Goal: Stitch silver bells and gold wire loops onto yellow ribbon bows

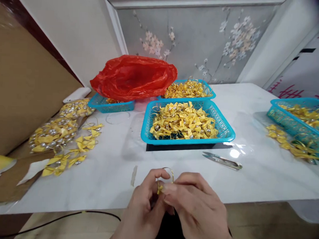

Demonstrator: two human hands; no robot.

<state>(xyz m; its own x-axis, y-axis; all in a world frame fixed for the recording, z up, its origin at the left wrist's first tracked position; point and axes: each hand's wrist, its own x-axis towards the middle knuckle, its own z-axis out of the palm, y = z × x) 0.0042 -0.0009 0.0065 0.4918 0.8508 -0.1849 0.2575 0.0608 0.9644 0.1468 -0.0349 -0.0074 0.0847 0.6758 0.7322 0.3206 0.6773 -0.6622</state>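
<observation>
Close together at the table's front edge, my left hand (144, 207) and my right hand (199, 204) both pinch a thin gold ribbon (160, 188). A narrow loop of it arches up between my fingertips, and a small yellow knot shows below the loop. The rest of the piece is hidden behind my fingers. Just beyond my hands stands a blue plastic basket (229, 135), heaped with yellow ribbon bows (184, 122) that have silvery beads. Thread snips (222, 161) lie on the white table to the right, apart from my hands.
A red plastic bag (135, 78) sits over a blue basket (109, 107) at the back. Another filled basket (212, 95) stands behind, and one more (294, 120) at right. Bagged bows (54, 132) and loose bows (86, 142) lie left, near cardboard (11, 183).
</observation>
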